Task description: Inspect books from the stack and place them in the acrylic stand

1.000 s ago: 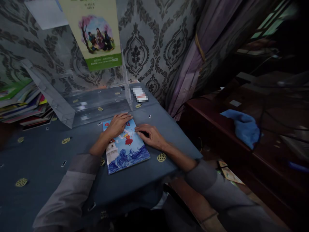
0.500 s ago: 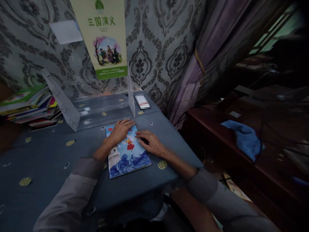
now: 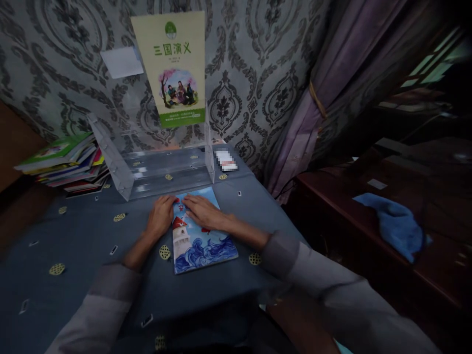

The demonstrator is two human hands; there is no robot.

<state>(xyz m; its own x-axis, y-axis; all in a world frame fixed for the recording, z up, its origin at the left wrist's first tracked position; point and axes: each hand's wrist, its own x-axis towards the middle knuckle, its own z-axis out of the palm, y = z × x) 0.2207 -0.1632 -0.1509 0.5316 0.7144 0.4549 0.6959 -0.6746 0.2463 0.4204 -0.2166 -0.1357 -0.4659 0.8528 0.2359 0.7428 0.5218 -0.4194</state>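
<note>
A thin picture book (image 3: 212,253) with blue waves and a red-roofed white tower on its cover lies closed on the patterned blue tablecloth (image 3: 140,236). My right hand (image 3: 206,212) rests across the upper part of the cover, fingers stretched toward its top left corner and hiding part of the picture. Beside the book's upper left edge is my left hand (image 3: 162,214), fingers extended and their tips at that corner. The two hands' fingertips are close together there. Neither hand lifts the book.
Behind the book stands a clear acrylic stand (image 3: 165,184) holding an upright green-and-cream book (image 3: 180,73). Stacked books (image 3: 70,160) lie at the left. A small blurred item (image 3: 225,160) is by the wall. At right, a blue cloth (image 3: 398,226) lies on a dark red desk (image 3: 332,201).
My left hand has moved from the top of the cover to its left edge. My right hand has slid leftward over the cover. The whole view has shifted slightly.
</note>
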